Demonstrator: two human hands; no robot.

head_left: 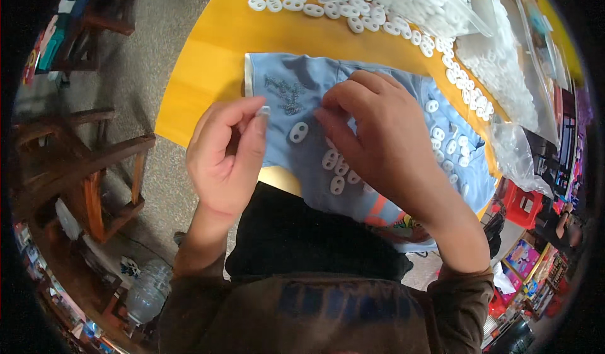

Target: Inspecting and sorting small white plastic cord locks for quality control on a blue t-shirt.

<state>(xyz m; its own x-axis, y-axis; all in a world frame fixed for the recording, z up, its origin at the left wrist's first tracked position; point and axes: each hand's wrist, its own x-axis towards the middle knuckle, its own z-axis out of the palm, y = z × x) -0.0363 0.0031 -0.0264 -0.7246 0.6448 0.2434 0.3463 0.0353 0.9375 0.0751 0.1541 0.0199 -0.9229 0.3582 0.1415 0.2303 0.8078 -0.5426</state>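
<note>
My left hand [217,155] is closed in a pinch, with a small whitish, partly clear piece [264,110] between thumb and forefinger. Facing it, my right hand [384,127] has its fingertips pressed together; what they hold, if anything, is hidden. Both hands are over a light-blue cloth [321,68] spread in front of me. A heap of small dark spring-like bits [287,96] lies on it between my hands. One white oval piece with two holes [299,132] sits just below that heap. More such ovals [338,184] lie under and beside my right hand.
Loose white ovals [313,10] line the far part of the yellow tabletop [208,58]. Beyond them are a clear container of white parts [403,1] and a plastic bag [520,162]. Wooden furniture [94,177] stands left, a red stool [522,204] right.
</note>
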